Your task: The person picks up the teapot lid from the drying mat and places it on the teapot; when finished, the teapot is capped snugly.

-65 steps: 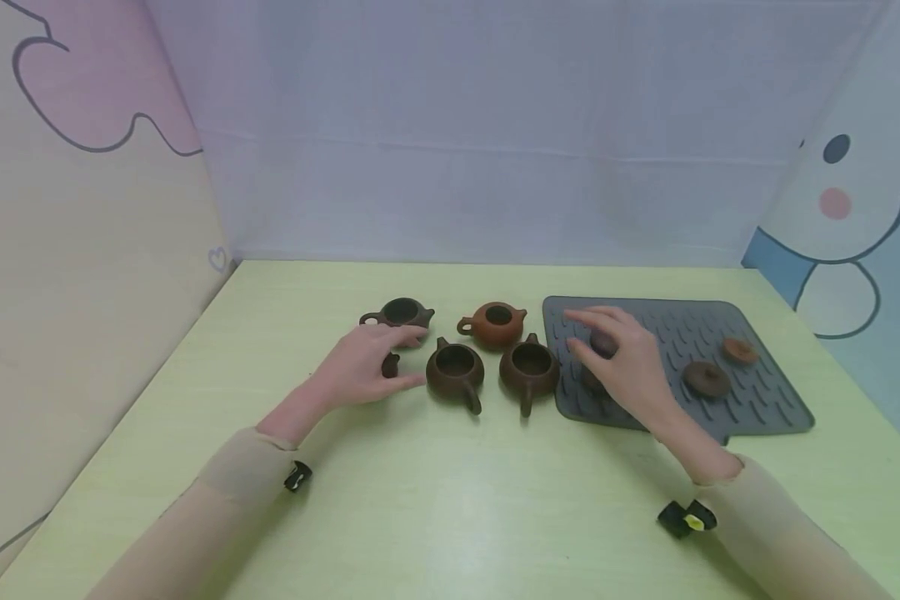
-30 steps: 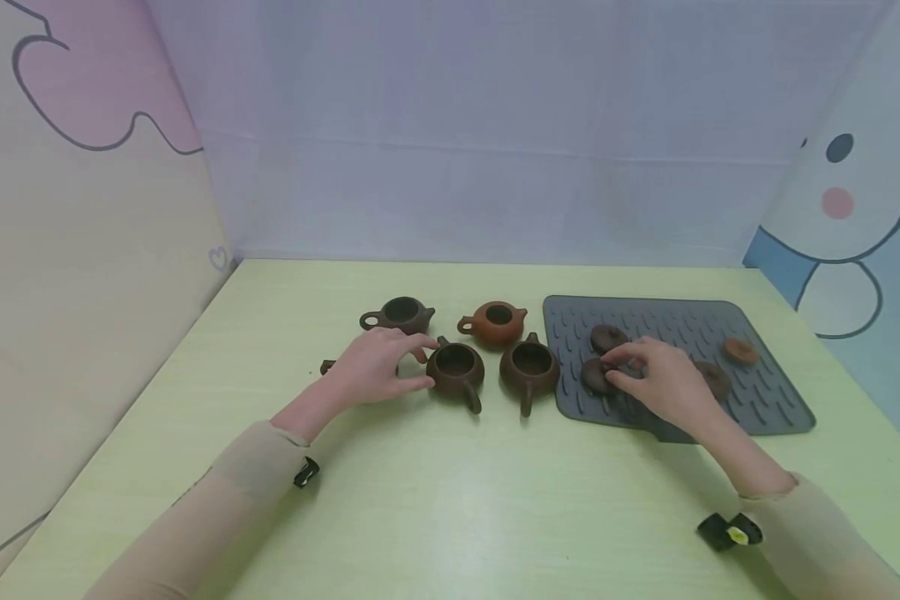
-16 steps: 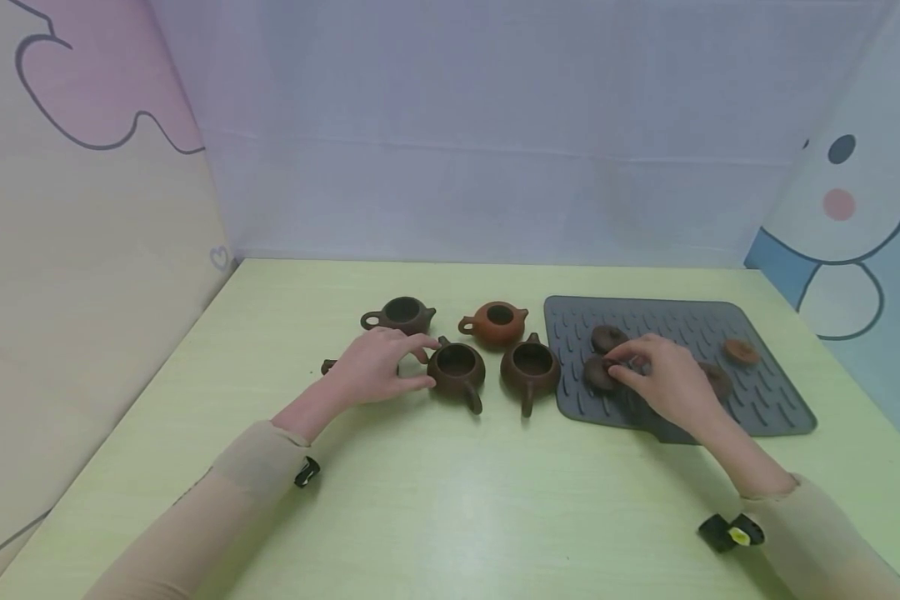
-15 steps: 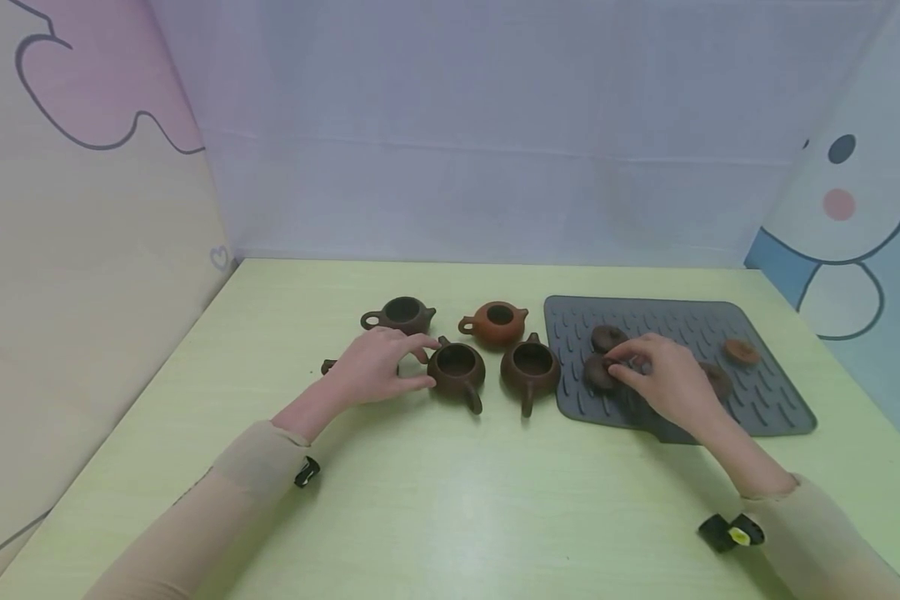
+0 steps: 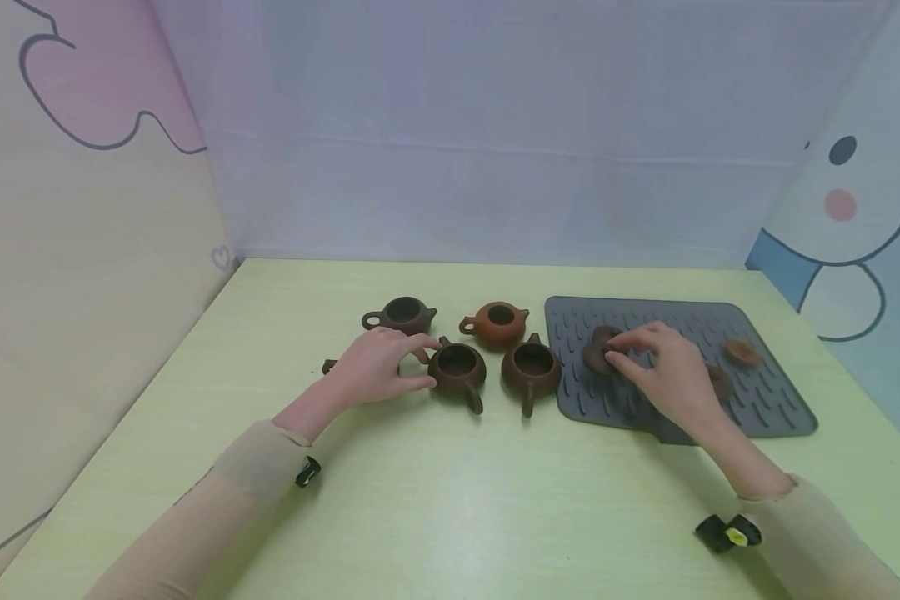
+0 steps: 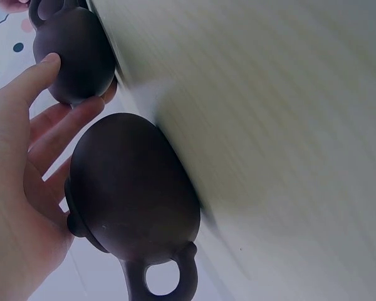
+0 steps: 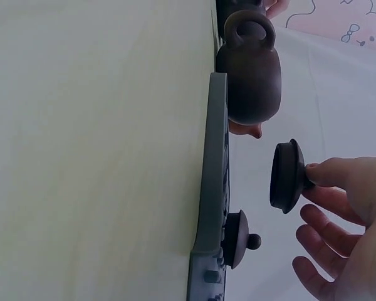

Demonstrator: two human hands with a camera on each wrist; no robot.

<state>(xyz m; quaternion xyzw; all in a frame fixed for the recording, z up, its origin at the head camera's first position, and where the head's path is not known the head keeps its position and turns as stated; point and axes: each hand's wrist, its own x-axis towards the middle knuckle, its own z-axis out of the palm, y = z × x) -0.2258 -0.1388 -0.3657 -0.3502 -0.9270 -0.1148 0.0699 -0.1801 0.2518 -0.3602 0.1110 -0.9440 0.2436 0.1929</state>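
Observation:
My right hand [image 5: 671, 371] pinches a dark brown teapot lid [image 5: 596, 357] by its knob. In the right wrist view that lid [image 7: 287, 177] hangs tilted above the grey mat, clear of it. My left hand [image 5: 375, 365] holds a lidless dark brown teapot [image 5: 457, 383] between thumb and fingers on its spout side, while the pot stands on the table. Under my left palm is another dark teapot [image 6: 135, 188] with its lid on; the head view shows only its handle. A second lidless brown teapot [image 5: 531, 379] stands between the held pot and the mat.
Behind stand a dark lidless teapot [image 5: 403, 312] and an orange-brown one [image 5: 498, 327]. On the ridged grey mat [image 5: 667, 312] lie an orange-brown lid [image 5: 741, 352], a dark lid [image 5: 720, 383] partly hidden by my hand, and one [image 5: 606, 332] behind the held lid.
My right hand moved to the front dark lid, took its knob and has lifted it off the mat. My left hand shifted slightly right onto the teapot, then stayed still.

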